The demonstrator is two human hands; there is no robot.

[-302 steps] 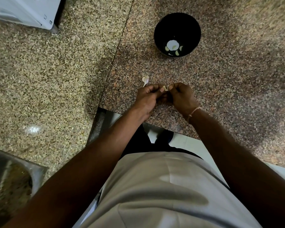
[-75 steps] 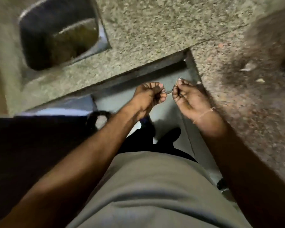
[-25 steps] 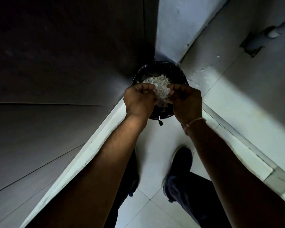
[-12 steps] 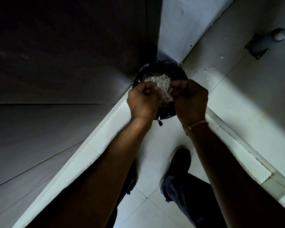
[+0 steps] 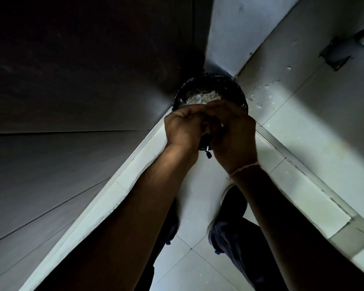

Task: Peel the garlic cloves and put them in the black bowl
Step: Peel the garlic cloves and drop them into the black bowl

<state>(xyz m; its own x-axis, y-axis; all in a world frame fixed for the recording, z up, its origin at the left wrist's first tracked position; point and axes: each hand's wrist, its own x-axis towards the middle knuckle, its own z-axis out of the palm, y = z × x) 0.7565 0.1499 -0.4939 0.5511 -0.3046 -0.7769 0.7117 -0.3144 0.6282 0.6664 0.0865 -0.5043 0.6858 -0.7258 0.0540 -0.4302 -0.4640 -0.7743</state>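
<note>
Head view: both hands (image 5: 210,127) together over bin (image 5: 239,95), clove hidden.

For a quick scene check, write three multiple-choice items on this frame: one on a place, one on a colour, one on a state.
1. Where does the bin stand?
A. on a counter
B. on the floor in a corner
C. inside a sink

2. What colour is the bin's liner?
A. black
B. red
C. yellow

3. How are the left hand and right hand held?
A. flat and spread wide
B. far apart
C. curled and pressed together over the bin

Key: 1 B, walls meet behind it; 2 A, its rim is glossy black; 3 C, the fingers meet above the pale peelings.
</note>
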